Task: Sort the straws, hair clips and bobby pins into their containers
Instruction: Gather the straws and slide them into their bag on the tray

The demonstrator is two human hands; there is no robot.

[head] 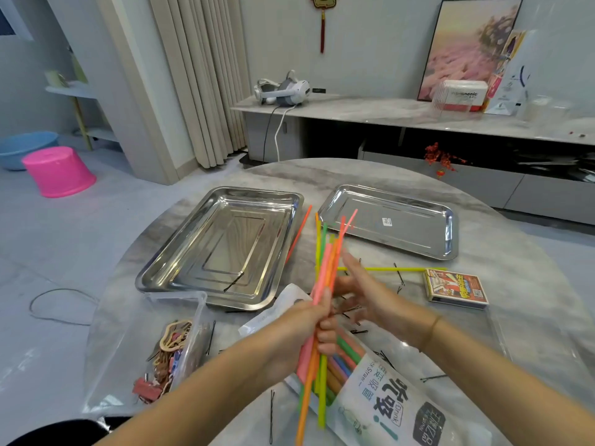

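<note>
My left hand [302,329] is shut on a bundle of coloured straws [325,268] that stands nearly upright over the table. Beside the bundle, my right hand [360,288] has its fingers spread and touching the straws. A yellow-green straw [396,269] lies flat on the table, and an orange straw [297,235] lies against the left steel tray [161,268]. That tray holds one bobby pin [233,281]. The right steel tray [447,233] is bare. More straws fill a printed bag [396,403]. Hair clips [167,358] sit in a clear bag. Several bobby pins [272,416] lie scattered.
A card box [454,288] lies right of the hands on the round marble table [515,284]. A clear plastic bag [128,349] covers the near left. A pink stool [58,172] and blue basin [22,149] stand on the floor at far left.
</note>
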